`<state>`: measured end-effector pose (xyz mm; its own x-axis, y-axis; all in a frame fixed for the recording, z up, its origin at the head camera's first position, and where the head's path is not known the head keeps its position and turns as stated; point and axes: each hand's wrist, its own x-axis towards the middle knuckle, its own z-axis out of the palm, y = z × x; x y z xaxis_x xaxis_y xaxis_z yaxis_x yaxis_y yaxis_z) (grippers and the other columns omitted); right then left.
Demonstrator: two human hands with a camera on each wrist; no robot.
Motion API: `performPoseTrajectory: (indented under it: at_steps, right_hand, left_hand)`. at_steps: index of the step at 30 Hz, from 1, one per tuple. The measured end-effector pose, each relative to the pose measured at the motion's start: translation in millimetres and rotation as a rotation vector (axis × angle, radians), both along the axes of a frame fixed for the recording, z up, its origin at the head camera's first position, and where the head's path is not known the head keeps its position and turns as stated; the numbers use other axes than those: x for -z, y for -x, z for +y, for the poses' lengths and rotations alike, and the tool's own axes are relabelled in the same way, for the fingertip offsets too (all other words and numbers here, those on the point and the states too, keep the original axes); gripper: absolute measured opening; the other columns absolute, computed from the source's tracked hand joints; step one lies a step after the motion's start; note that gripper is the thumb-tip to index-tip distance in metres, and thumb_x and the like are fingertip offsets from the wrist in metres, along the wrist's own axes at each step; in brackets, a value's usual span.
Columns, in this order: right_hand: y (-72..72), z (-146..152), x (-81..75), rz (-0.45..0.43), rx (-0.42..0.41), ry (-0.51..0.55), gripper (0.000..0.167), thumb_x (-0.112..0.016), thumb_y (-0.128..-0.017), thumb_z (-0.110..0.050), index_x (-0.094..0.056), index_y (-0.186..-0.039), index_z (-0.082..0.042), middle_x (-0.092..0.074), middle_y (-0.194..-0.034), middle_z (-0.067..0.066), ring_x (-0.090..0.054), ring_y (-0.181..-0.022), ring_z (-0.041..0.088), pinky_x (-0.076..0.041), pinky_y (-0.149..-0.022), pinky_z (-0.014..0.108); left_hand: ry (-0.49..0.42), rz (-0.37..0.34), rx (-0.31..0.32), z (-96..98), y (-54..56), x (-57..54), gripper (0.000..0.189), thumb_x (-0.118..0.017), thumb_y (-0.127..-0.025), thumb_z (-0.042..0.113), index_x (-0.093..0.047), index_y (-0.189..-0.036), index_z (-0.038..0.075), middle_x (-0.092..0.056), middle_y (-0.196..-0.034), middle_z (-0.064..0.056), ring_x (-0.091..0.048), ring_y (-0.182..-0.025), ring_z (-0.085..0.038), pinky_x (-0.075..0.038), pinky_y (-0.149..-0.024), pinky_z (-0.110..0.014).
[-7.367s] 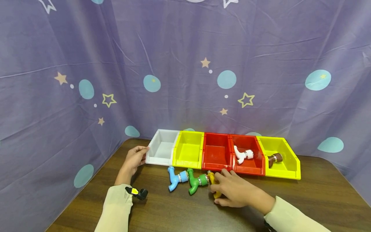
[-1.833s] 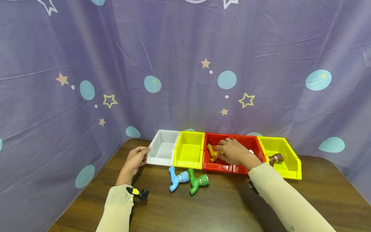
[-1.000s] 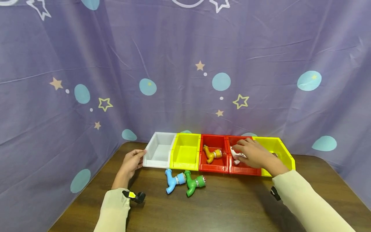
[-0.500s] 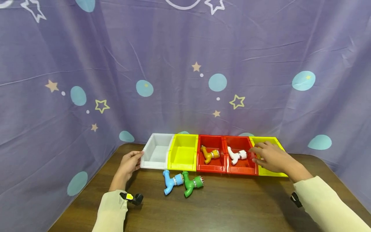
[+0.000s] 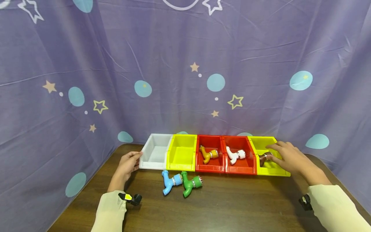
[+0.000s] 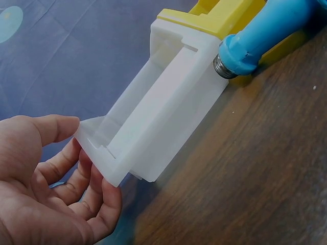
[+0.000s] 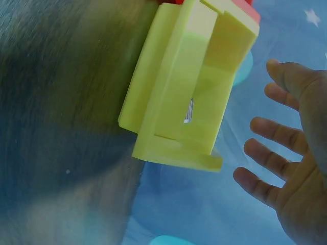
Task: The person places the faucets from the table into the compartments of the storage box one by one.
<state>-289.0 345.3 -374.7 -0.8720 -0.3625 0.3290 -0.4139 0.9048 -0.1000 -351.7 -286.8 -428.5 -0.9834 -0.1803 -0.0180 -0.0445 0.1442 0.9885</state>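
Note:
My left hand [image 5: 126, 166] pinches the side edge of the white bin [image 6: 168, 97], thumb above and fingers curled beneath. At the row's far end, my right hand [image 5: 293, 158] hovers over the right yellow bin [image 5: 273, 171], its fingers spread and holding nothing. A brown tap [image 5: 263, 159] lies in that bin, partly hidden by the fingers. The two red bins [image 5: 210, 169] hold a mustard-yellow tap [image 5: 207, 155] and a white tap [image 5: 234, 155]. On the table in front lie a blue tap [image 5: 169, 182] and a green tap [image 5: 189, 183].
The bins stand side by side along the back of the brown wooden table [image 5: 226, 206]. Between the white and red ones is another yellow bin [image 5: 182, 156] with nothing in it. A purple patterned curtain [image 5: 162, 112] hangs close behind and on the left.
My right hand has taken the mustard-yellow tap from the table into the left red bin and let go, then moved right over the white tap to the right yellow bin. The left hand keeps its hold.

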Motion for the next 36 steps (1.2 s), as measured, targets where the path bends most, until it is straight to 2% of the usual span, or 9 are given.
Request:
performPoseTrajectory:
  at_steps: [3,9,15,19,22,27,32,36]
  right_hand:
    - [-0.5,8.5,2.6,-0.011,0.027,0.088,0.043,-0.069,-0.099,-0.03,-0.064,-0.133,-0.003,-0.062,-0.124,0.026,-0.056,-0.11,0.048,-0.045,-0.089,0.067]
    - [-2.9,22.9,8.2,-0.023,0.111,0.264,0.046,-0.063,-0.103,-0.031,-0.06,-0.133,0.004,-0.066,-0.112,0.028,-0.065,-0.098,0.045,-0.051,-0.081,0.063]
    - [-6.9,36.2,12.6,-0.156,0.215,0.415,0.061,-0.048,-0.108,-0.044,-0.049,-0.141,0.007,-0.064,-0.119,0.037,-0.064,-0.104,0.052,-0.054,-0.079,0.061]
    - [-10.2,42.0,15.2,-0.226,0.287,0.5,0.068,-0.042,-0.108,-0.051,-0.048,-0.14,0.009,-0.06,-0.123,0.039,-0.062,-0.105,0.052,-0.055,-0.076,0.055]
    - [-12.2,43.1,17.8,-0.275,0.32,0.596,0.071,-0.041,-0.107,-0.053,-0.048,-0.136,0.012,-0.061,-0.12,0.038,-0.065,-0.099,0.044,-0.057,-0.074,0.048]
    - [-12.3,43.5,24.0,-0.348,0.351,0.794,0.07,-0.042,-0.108,-0.048,-0.043,-0.135,0.016,-0.062,-0.114,0.032,-0.065,-0.086,0.021,-0.059,-0.07,0.035]
    - [-13.6,44.7,29.7,-0.439,0.384,0.88,0.068,-0.04,-0.108,-0.044,-0.041,-0.134,0.019,-0.064,-0.11,0.027,-0.065,-0.083,0.015,-0.06,-0.071,0.033]
    - [-14.0,44.3,33.3,-0.492,0.379,0.943,0.065,-0.04,-0.109,-0.043,-0.046,-0.128,0.018,-0.065,-0.099,0.012,-0.066,-0.08,0.012,-0.061,-0.073,0.034]
  left_hand:
    - [0.0,0.001,0.002,-0.5,0.0,0.0,0.026,-0.067,-0.101,0.029,-0.062,-0.107,0.004,-0.059,-0.089,0.003,-0.056,-0.081,-0.013,-0.052,-0.068,-0.026]
    - [-0.001,0.001,-0.001,-0.3,0.3,0.3,0.027,-0.068,-0.101,0.029,-0.062,-0.108,0.003,-0.059,-0.09,0.003,-0.057,-0.081,-0.014,-0.052,-0.069,-0.026]
    - [-0.004,-0.004,-0.004,-0.2,0.4,-0.3,0.027,-0.068,-0.101,0.03,-0.062,-0.108,0.004,-0.059,-0.088,0.003,-0.056,-0.081,-0.014,-0.052,-0.069,-0.026]
    - [-0.003,-0.008,-0.004,-0.7,0.0,-0.4,0.027,-0.068,-0.1,0.031,-0.063,-0.107,0.005,-0.059,-0.088,0.003,-0.056,-0.081,-0.013,-0.052,-0.069,-0.026]
    - [-0.011,-0.009,-0.003,-0.7,0.0,-0.3,0.028,-0.068,-0.1,0.031,-0.063,-0.107,0.005,-0.06,-0.088,0.004,-0.057,-0.081,-0.013,-0.052,-0.069,-0.026]
    - [-0.025,-0.011,-0.005,-0.9,0.7,0.4,0.026,-0.068,-0.1,0.029,-0.063,-0.106,0.004,-0.06,-0.088,0.003,-0.057,-0.081,-0.013,-0.052,-0.069,-0.026]
    - [-0.042,-0.024,-0.002,-1.5,2.8,0.8,0.024,-0.067,-0.101,0.027,-0.063,-0.106,0.004,-0.059,-0.088,0.002,-0.054,-0.081,-0.015,-0.051,-0.07,-0.027]
    - [-0.046,-0.026,0.006,-2.8,3.3,1.2,0.027,-0.067,-0.101,0.027,-0.062,-0.109,0.002,-0.058,-0.089,0.002,-0.054,-0.082,-0.016,-0.051,-0.07,-0.028]
